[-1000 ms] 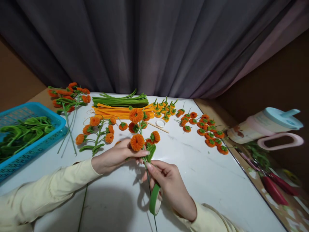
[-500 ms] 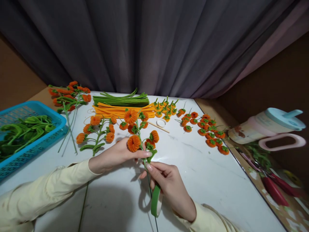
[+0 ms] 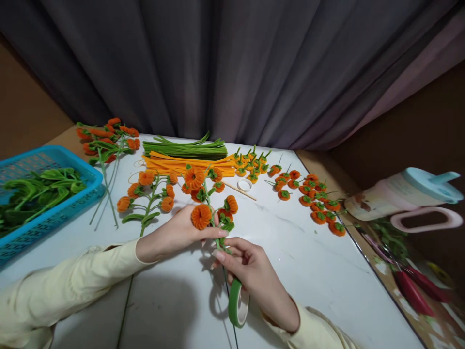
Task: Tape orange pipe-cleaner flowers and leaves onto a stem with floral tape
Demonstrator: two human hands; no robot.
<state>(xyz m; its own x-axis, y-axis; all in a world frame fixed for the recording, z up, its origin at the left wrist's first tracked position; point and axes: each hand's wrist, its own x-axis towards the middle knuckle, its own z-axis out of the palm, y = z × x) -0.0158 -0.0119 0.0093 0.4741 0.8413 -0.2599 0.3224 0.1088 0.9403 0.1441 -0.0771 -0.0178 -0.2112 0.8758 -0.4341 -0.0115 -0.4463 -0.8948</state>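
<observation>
My left hand pinches the upper stem of a flower branch with several orange fuzzy blooms and green leaves. Just below it, my right hand has its thumb and fingers closed on the same stem, near a small green leaf. A roll of green tape hangs under the right hand's fingers. The thin bare wire of the stem runs down toward the front edge. Left of the held branch, a similar orange-flowered branch lies on the white table.
A blue basket of green leaves sits at left, finished-looking orange sprigs behind it. Green stems and orange strips lie at the back. Loose orange flowers, a tumbler and red-handled pliers are at right.
The view has shifted slightly. The small leaf below my left thumb now lies lower along the stem, by my right fingertips, and the tape roll has turned to show more of its side.
</observation>
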